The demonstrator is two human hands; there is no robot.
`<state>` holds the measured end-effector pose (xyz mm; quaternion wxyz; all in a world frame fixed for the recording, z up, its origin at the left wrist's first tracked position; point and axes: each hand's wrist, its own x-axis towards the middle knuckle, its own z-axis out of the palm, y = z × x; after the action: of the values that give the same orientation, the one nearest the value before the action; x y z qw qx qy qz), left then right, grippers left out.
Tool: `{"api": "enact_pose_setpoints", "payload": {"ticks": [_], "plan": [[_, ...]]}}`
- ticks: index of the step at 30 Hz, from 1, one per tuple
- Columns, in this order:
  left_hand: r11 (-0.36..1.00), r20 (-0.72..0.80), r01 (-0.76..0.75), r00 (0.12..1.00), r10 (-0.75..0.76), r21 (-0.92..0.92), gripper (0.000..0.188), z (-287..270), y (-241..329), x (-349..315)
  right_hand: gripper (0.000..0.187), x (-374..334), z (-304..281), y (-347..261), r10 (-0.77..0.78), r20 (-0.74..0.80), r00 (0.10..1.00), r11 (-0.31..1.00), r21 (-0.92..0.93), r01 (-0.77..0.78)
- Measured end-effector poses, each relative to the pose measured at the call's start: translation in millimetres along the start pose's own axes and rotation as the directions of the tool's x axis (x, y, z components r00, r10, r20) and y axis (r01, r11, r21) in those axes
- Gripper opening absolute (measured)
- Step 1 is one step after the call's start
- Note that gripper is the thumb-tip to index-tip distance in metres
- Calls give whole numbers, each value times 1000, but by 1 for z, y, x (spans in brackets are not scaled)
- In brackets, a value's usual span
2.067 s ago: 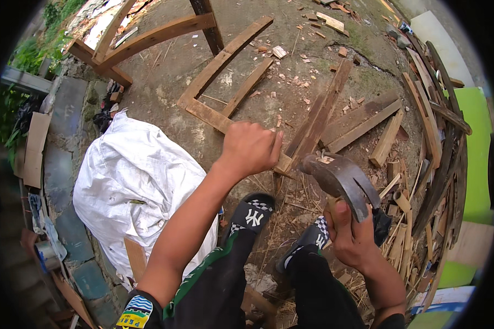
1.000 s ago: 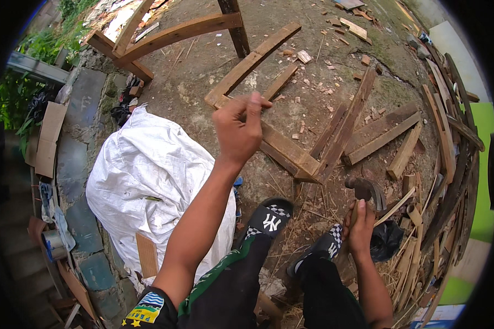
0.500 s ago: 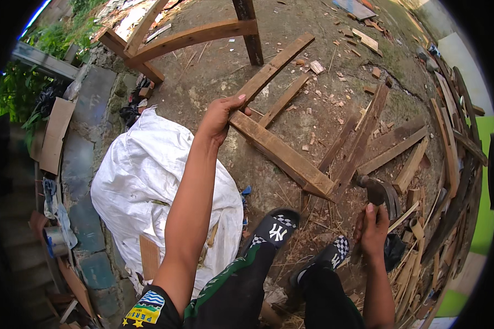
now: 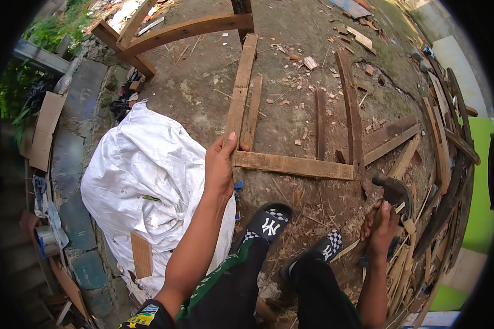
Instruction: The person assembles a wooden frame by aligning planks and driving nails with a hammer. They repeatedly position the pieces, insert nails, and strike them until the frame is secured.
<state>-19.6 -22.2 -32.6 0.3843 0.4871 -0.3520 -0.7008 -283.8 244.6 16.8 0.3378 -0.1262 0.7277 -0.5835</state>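
My left hand point(image 4: 220, 167) is closed around the near left corner of a wooden frame point(image 4: 296, 165). The frame is U-shaped: a crosspiece runs left to right, and long bars point away from me at both ends. Two shorter slats stand between those bars. In my right hand point(image 4: 380, 229) is a hammer point(image 4: 396, 193), gripped by its handle. Its dark metal head sits just beyond my fingers, near the frame's right corner but apart from it. Most of the handle is hidden by my hand.
A white sack point(image 4: 148, 175) lies left of my feet. Another wooden frame point(image 4: 186, 38) stands at the far left. Scrap boards point(image 4: 450, 148) are piled along the right, with wood chips scattered on the ground. A low block wall point(image 4: 85, 181) borders the left.
The wooden frame has turned counterclockwise, its long bars now pointing more straight away from me. My left hand has come nearer with its corner. My right hand and the hammer shifted slightly right.
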Motion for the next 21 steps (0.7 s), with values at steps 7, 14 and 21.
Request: {"api": "enact_pose_setpoints", "payload": {"ticks": [7,14,21], "plan": [[961,374,275,893,-251,-10,55,-12,43,30,34,-26,3,-21,-16,194,981,990,-134,42],[992,324,72,945,-36,-101,39,-15,11,32,32,-34,70,-58,-128,622,772,821,-370,434],[968,406,24,910,81,-248,45,-21,-5,40,27,-33,160,-85,-354,770,531,628,-225,745]]}}
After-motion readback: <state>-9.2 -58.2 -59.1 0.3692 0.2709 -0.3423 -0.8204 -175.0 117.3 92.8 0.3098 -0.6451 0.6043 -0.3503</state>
